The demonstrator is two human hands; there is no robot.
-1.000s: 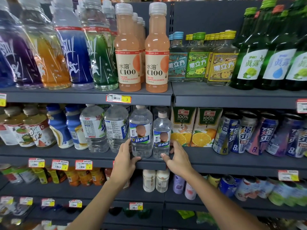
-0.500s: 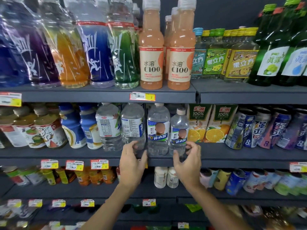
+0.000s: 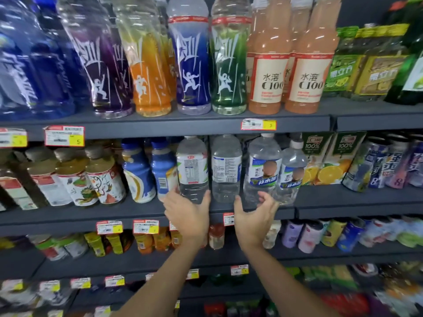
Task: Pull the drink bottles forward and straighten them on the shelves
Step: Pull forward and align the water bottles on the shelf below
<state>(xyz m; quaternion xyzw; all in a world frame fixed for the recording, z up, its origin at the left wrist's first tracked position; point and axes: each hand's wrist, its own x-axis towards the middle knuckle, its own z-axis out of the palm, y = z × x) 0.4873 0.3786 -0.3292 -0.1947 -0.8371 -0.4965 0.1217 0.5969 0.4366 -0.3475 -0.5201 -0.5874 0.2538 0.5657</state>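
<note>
Four clear water bottles stand in a row on the middle shelf (image 3: 320,209). My left hand (image 3: 187,213) wraps the base of the leftmost one, a white-labelled bottle (image 3: 192,165), with fingers on its left side and thumb on its right. To its right is a bottle with its back label showing (image 3: 225,165). My right hand (image 3: 254,216) hovers with loosely curled fingers before the base of the large blue-labelled bottle (image 3: 263,165), thumb up near the gap to its left, holding nothing. A smaller blue-labelled bottle (image 3: 291,170) stands at the row's right end.
Blue-and-white bottles (image 3: 139,170) and lidded jars (image 3: 103,179) stand left of the row, orange juice cartons (image 3: 329,161) and cans (image 3: 377,165) to the right. The shelf above holds tall coloured sports drinks (image 3: 192,65) and peach C100 bottles (image 3: 306,72). Lower shelves hold small bottles and cans.
Both hands have shifted left along the shelf. The left hand left the large blue-labelled bottle and took the white-labelled one. The right hand let go of the small bottle.
</note>
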